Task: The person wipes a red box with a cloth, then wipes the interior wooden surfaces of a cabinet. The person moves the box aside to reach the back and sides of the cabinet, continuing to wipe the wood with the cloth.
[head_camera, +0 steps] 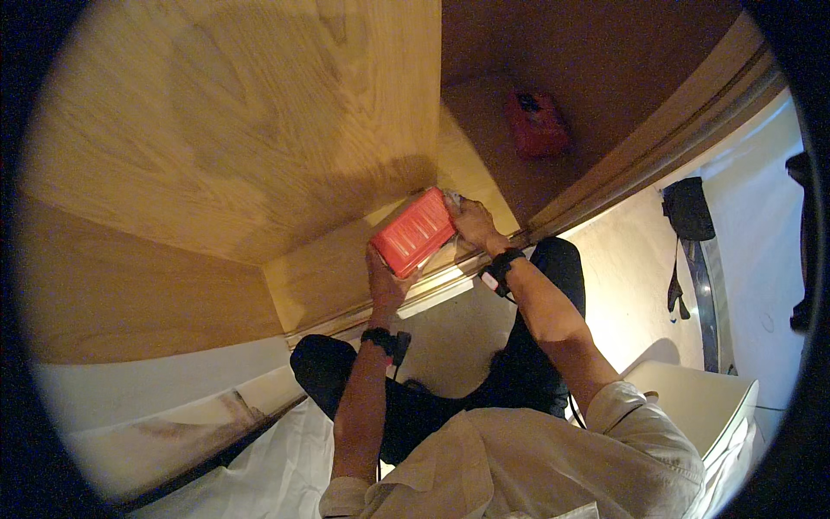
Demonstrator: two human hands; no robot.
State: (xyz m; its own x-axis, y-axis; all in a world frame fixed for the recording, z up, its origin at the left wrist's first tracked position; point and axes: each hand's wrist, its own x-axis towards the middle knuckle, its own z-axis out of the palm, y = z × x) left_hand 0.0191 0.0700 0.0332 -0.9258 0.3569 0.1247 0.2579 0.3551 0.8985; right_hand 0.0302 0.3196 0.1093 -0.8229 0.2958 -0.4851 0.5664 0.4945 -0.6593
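Note:
Both hands hold a red box-shaped package [415,232], tilted, in front of an open wooden cabinet. My left hand [388,279] grips its lower left end, with the thumb side partly hidden. At its upper right end, my right hand [473,220] has its fingers around the edge, where some greyish, crinkled material shows. A second red package [538,123] with a dark patch lies in the shadowed right part of the cabinet. Each wrist wears a black strap with a small device.
A wooden panel [259,117] fills the upper left, and the cabinet's front edge [350,318] runs just before my knees. On the right, a black pouch [690,207] with a strap is near the pale wall. A pale, rounded-edged surface [690,396] stands beside my right elbow.

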